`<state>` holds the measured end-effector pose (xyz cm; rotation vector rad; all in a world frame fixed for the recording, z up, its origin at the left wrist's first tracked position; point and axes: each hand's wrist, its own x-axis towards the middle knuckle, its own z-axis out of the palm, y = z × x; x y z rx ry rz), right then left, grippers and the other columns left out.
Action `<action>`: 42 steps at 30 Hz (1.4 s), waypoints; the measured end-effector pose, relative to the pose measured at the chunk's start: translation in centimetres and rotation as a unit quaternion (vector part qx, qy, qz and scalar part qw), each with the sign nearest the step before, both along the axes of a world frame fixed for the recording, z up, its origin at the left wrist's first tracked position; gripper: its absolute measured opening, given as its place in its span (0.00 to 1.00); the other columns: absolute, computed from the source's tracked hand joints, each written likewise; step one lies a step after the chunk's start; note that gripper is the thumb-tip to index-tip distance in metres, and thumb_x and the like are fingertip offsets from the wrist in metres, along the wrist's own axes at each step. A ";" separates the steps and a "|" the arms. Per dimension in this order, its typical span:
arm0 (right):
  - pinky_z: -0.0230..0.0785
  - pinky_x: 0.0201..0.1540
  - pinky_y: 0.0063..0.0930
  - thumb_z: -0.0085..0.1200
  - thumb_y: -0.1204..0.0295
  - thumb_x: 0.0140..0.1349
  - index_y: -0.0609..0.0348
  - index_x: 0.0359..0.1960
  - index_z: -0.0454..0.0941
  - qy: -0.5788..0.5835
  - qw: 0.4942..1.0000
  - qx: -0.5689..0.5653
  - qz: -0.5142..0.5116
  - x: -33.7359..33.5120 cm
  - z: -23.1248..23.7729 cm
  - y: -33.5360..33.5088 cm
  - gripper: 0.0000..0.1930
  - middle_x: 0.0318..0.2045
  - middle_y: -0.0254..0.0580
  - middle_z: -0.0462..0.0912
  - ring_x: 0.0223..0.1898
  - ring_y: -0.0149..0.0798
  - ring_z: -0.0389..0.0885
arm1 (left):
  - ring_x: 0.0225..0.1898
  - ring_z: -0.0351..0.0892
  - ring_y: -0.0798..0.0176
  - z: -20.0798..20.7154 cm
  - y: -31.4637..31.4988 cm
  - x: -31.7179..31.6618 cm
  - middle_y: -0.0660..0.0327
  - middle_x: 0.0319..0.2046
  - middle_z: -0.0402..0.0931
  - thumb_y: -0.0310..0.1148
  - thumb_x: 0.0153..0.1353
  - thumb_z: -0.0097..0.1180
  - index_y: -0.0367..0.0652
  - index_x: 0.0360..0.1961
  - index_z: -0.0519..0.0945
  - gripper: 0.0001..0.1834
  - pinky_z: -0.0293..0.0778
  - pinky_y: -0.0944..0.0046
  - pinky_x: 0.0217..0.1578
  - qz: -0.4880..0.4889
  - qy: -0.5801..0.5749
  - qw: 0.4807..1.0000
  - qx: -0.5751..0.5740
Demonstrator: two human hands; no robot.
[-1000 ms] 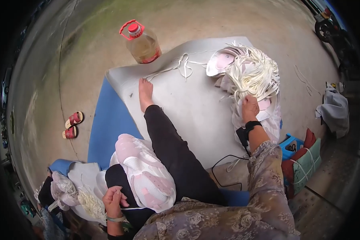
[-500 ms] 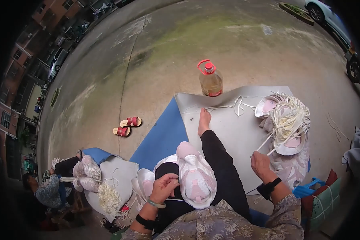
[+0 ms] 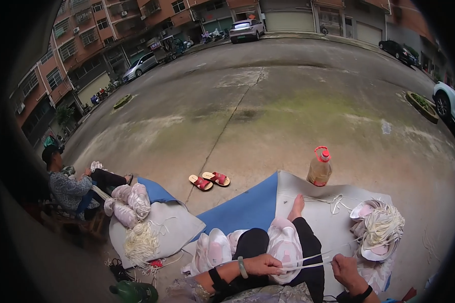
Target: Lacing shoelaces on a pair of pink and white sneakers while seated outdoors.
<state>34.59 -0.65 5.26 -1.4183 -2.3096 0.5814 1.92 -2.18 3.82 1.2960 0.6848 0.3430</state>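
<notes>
A white shoelace (image 3: 308, 265) stretches across my lap between my two hands. My left hand (image 3: 266, 264), with a bangle at its wrist, pinches one end in front of a pink and white shoe upper (image 3: 284, 237) on my lap. Closed on the other part of the lace is my right hand (image 3: 346, 270), to the right of my knee. Beyond that hand stands a stack of shoe uppers (image 3: 376, 252), topped by a bundle of cream laces (image 3: 384, 224). More shoe uppers (image 3: 210, 252) rest left of my leg.
A grey and blue mat (image 3: 247, 202) lies under my legs. At its far edge stands a bottle with a red handle (image 3: 320, 169). Red sandals (image 3: 210, 181) sit on the concrete. On the left a seated person (image 3: 68, 184) works beside bundled uppers (image 3: 131, 202); a green bottle (image 3: 134, 292) is nearby.
My view has tilted up and turned left. My left hand has moved right to the lace, and my right hand has drawn away from the bundle, so the lace now spans both hands.
</notes>
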 end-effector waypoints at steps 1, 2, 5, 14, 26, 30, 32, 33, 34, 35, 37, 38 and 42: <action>0.64 0.23 0.42 0.51 0.70 0.52 0.57 0.22 0.70 -0.045 0.996 0.036 -0.062 3.2 -2.9 0.9 0.06 0.16 0.48 0.73 0.20 0.54 0.73 | 0.19 0.59 0.81 0.2 -0.4 -1.9 0.74 0.18 0.64 0.41 0.62 0.51 0.41 0.33 0.78 0.14 0.55 0.76 0.18 0.026 0.021 0.999 -0.015; 0.64 0.27 0.46 0.50 0.70 0.52 0.58 0.22 0.70 -0.044 0.991 0.036 -0.121 6.7 -5.3 1.7 0.07 0.17 0.51 0.73 0.23 0.56 0.73 | 0.21 0.59 0.80 1.1 -0.5 -3.5 0.74 0.18 0.65 0.40 0.61 0.50 0.40 0.32 0.78 0.13 0.56 0.75 0.20 0.037 0.043 0.998 0.003; 0.64 0.31 0.49 0.49 0.72 0.50 0.62 0.21 0.69 -0.192 0.939 0.015 -0.286 17.8 -12.8 2.2 0.06 0.21 0.55 0.75 0.28 0.58 0.74 | 0.21 0.61 0.80 1.3 -1.0 -7.3 0.73 0.18 0.66 0.40 0.61 0.51 0.41 0.31 0.77 0.13 0.57 0.75 0.21 0.073 0.093 0.993 0.011; 0.68 0.41 0.29 0.53 0.70 0.54 0.64 0.40 0.73 0.248 0.961 -0.122 0.013 -3.5 -6.0 5.8 0.14 0.33 0.46 0.79 0.37 0.40 0.77 | 0.19 0.67 0.71 0.4 2.3 -0.1 0.62 0.15 0.67 0.38 0.57 0.51 0.40 0.29 0.77 0.11 0.64 0.67 0.22 0.184 0.122 0.960 0.171; 0.64 0.23 0.18 0.49 0.70 0.60 0.65 0.23 0.76 0.324 0.916 -0.234 -0.040 -4.2 -6.0 5.8 0.11 0.18 0.31 0.74 0.20 0.23 0.70 | 0.18 0.67 0.68 -1.3 3.3 -0.8 0.58 0.16 0.69 0.35 0.56 0.52 0.39 0.27 0.77 0.10 0.65 0.67 0.23 0.168 0.164 0.952 0.198; 0.65 0.22 0.20 0.52 0.67 0.57 0.64 0.23 0.76 0.269 0.907 -0.304 -0.111 0.1 -10.6 5.5 0.12 0.17 0.34 0.75 0.19 0.26 0.72 | 0.19 0.71 0.65 -2.9 2.1 -1.0 0.57 0.17 0.71 0.35 0.56 0.52 0.38 0.29 0.77 0.10 0.67 0.65 0.25 0.151 0.188 0.949 0.204; 0.66 0.22 0.23 0.53 0.66 0.55 0.64 0.23 0.76 0.254 0.908 -0.309 -0.125 0.2 -12.0 5.7 0.12 0.17 0.36 0.76 0.19 0.29 0.74 | 0.20 0.73 0.61 -3.7 2.0 -0.4 0.56 0.18 0.72 0.35 0.55 0.52 0.39 0.29 0.77 0.10 0.68 0.64 0.25 0.154 0.174 0.946 0.226; 0.68 0.29 0.28 0.55 0.67 0.53 0.64 0.30 0.76 0.154 0.953 -0.251 -0.073 -0.3 -12.2 5.9 0.11 0.22 0.41 0.77 0.25 0.35 0.76 | 0.21 0.74 0.58 -4.0 2.0 0.0 0.55 0.19 0.74 0.34 0.55 0.52 0.39 0.29 0.77 0.09 0.68 0.62 0.26 0.156 0.162 0.942 0.247; 0.70 0.36 0.34 0.57 0.69 0.50 0.64 0.37 0.75 0.051 0.979 -0.195 -0.021 -1.0 -12.0 5.4 0.14 0.26 0.46 0.78 0.30 0.42 0.78 | 0.23 0.75 0.55 -3.5 2.2 0.3 0.54 0.20 0.74 0.34 0.55 0.52 0.39 0.29 0.78 0.09 0.69 0.61 0.26 0.155 0.173 0.940 0.250; 0.69 0.39 0.39 0.58 0.71 0.44 0.62 0.36 0.76 0.094 0.994 -0.046 0.016 -3.0 -10.3 5.4 0.15 0.29 0.48 0.77 0.33 0.49 0.76 | 0.24 0.76 0.52 -2.7 2.6 0.7 0.53 0.22 0.75 0.34 0.54 0.51 0.40 0.29 0.78 0.08 0.69 0.60 0.27 0.153 0.183 0.939 0.247; 0.69 0.42 0.36 0.59 0.72 0.45 0.63 0.38 0.75 0.198 0.977 -0.042 0.060 -6.9 -5.8 5.7 0.16 0.33 0.48 0.77 0.37 0.49 0.76 | 0.25 0.75 0.50 -1.9 3.0 1.5 0.53 0.22 0.75 0.34 0.54 0.52 0.40 0.28 0.78 0.08 0.69 0.57 0.26 0.162 0.179 0.925 0.292; 0.69 0.40 0.33 0.58 0.72 0.49 0.63 0.39 0.75 0.253 0.956 -0.129 0.066 -8.6 -3.8 5.9 0.15 0.34 0.47 0.78 0.37 0.46 0.76 | 0.25 0.75 0.49 -1.1 3.6 1.9 0.53 0.22 0.74 0.34 0.54 0.52 0.40 0.27 0.77 0.08 0.69 0.57 0.25 0.168 0.172 0.913 0.331; 0.65 0.27 0.20 0.52 0.72 0.59 0.65 0.40 0.75 0.307 0.870 -0.363 0.134 -12.0 -0.2 6.6 0.11 0.22 0.37 0.77 0.25 0.23 0.71 | 0.22 0.74 0.52 0.4 4.6 2.3 0.55 0.19 0.72 0.29 0.48 0.56 0.41 0.24 0.75 0.04 0.69 0.59 0.22 0.220 0.183 0.852 0.438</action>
